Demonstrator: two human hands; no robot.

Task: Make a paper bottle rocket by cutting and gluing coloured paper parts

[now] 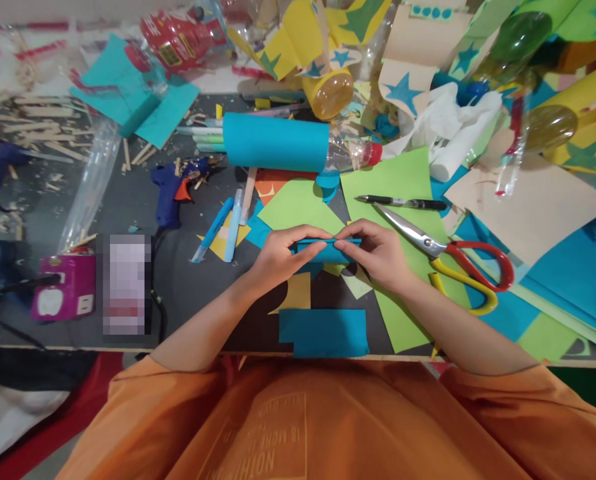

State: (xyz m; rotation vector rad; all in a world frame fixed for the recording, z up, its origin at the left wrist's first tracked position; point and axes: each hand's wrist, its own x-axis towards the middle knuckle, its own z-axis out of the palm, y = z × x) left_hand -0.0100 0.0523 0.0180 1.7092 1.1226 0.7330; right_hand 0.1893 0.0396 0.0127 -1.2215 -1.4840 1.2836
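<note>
Both my hands meet over the middle of the dark table, pinching a small folded piece of blue paper [322, 249] between them. My left hand [284, 255] grips its left end with fingers curled over the top edge. My right hand [373, 252] pinches the right end in the same way. A flat blue paper rectangle [324, 332] lies just below my hands at the table's near edge. Green paper sheets [398, 183] and yellow scraps [298, 293] lie under and around my hands.
Red-and-yellow-handled scissors [448, 253] and a black pen [403, 202] lie right of my hands. A plastic bottle wrapped in blue paper [283, 141] lies behind them. A blue glue gun [173, 187], glue sticks [228, 227], wooden sticks [43, 130], and a magenta box [63, 287] sit to the left.
</note>
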